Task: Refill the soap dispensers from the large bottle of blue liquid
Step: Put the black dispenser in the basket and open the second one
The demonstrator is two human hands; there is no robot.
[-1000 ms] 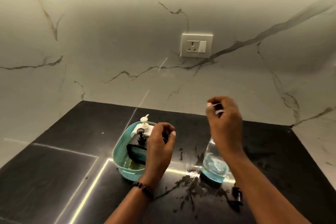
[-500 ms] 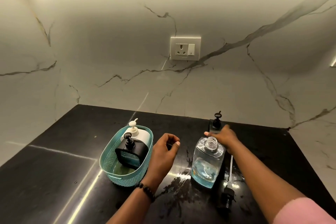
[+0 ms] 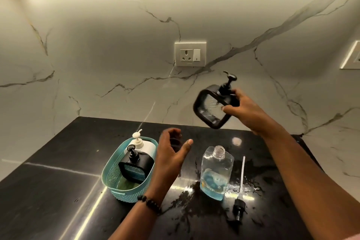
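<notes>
Marble-veined wall behind; black polished stone desk [image 3: 58, 191], wet and streaked toward its near right part.

Item 1: black-framed clear square soap dispenser with black pump [image 3: 213, 106], aloft over the desk's far right part, tilted, pump end up and leaning right, body toward the left. Gripped by the right hand [image 3: 241, 107], fingers curled round its upper right edge by the pump collar.

Item 2: large clear bottle of blue liquid [image 3: 216, 171], upright near the middle of the desk, neck uncapped, blue filling roughly its lower part. It stands below and slightly left of the lifted dispenser, nearer the left hand.

Item 3: left hand [image 3: 171, 154], empty, fingers loosely curved, hovering between the bottle and the teal perforated plastic basket [image 3: 116, 183].

Item 4: basket holds a white pump dispenser [image 3: 142, 145] and a second black-framed dispenser [image 3: 136, 167].

Item 5: black pump head with long white tube [image 3: 240, 191], lying right of the bottle, tube pointing to the far edge.

Open room: left half of the desk, near edge.
</notes>
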